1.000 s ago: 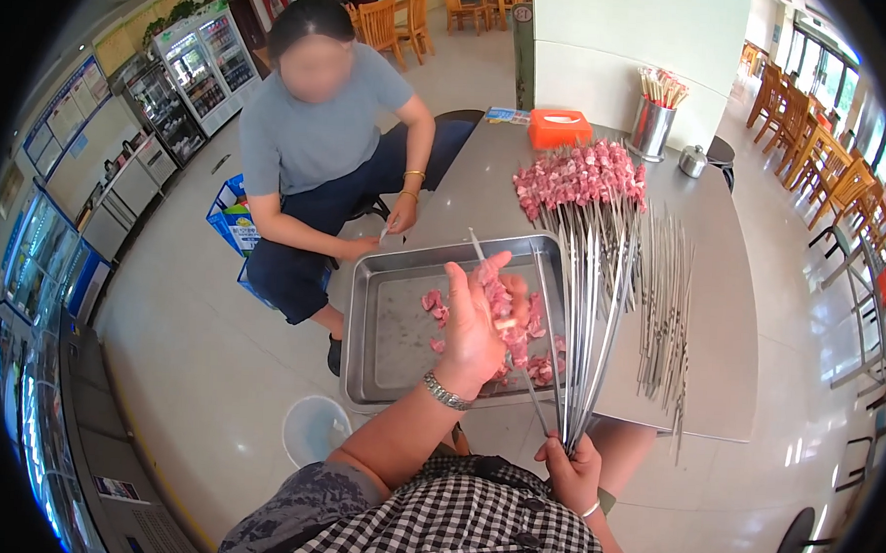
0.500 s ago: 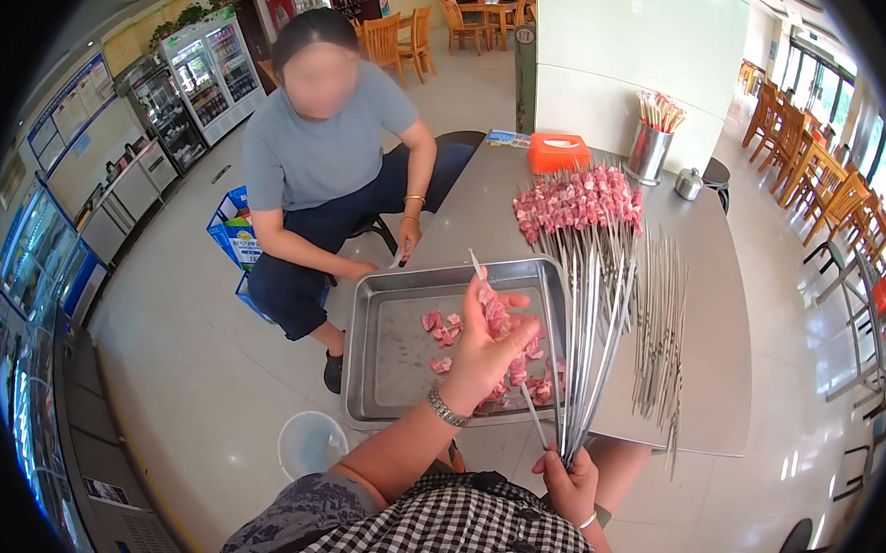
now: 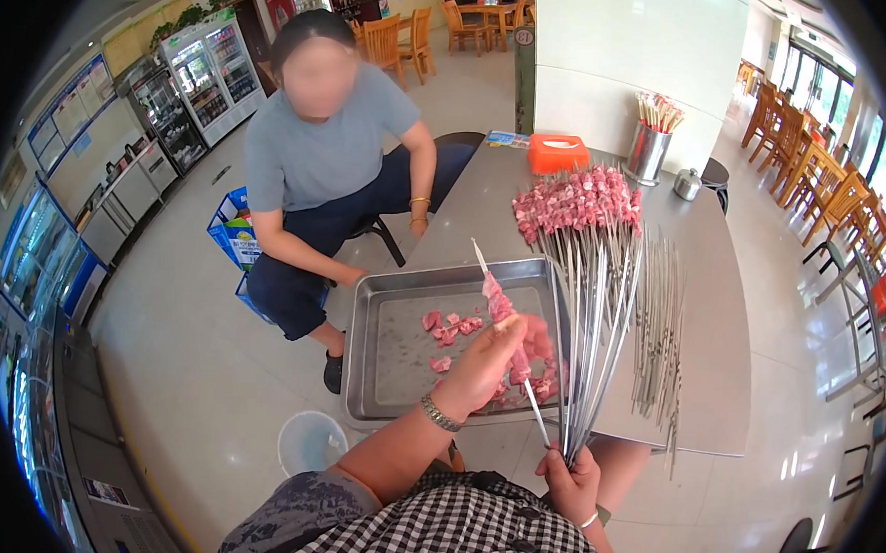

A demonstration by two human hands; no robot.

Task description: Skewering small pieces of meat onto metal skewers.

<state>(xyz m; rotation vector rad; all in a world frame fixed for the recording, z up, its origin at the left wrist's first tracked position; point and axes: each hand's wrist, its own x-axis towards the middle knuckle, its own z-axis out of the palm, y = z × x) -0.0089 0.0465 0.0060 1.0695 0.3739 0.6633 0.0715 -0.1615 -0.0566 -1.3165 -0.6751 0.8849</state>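
My left hand (image 3: pixel 478 372), a watch on its wrist, closes its fingers around the raw meat (image 3: pixel 497 299) threaded on a metal skewer. The skewer's bare tip (image 3: pixel 479 253) sticks out past the meat, pointing up and away from me. Lower down, my right hand (image 3: pixel 570 483) grips the ends of several flat metal skewers (image 3: pixel 584 367) fanned upward, the meat-loaded one among them. Beneath my left hand is a metal tray (image 3: pixel 357 357) with loose pieces of meat (image 3: pixel 451 328); more meat there is partly hidden by my hand.
On the grey table (image 3: pixel 710 387) lie a heap of meat skewers (image 3: pixel 577 205) and a row of bare skewers (image 3: pixel 661 340). Behind stand an orange tissue box (image 3: pixel 557 154) and a metal canister (image 3: pixel 649 152) of sticks. Across sits a person (image 3: pixel 330 143); a white bucket (image 3: pixel 309 444) is on the floor.
My left hand has slid down the skewer toward me, baring more of the tip and upper meat. The seated person's hand has drawn back behind the table edge.
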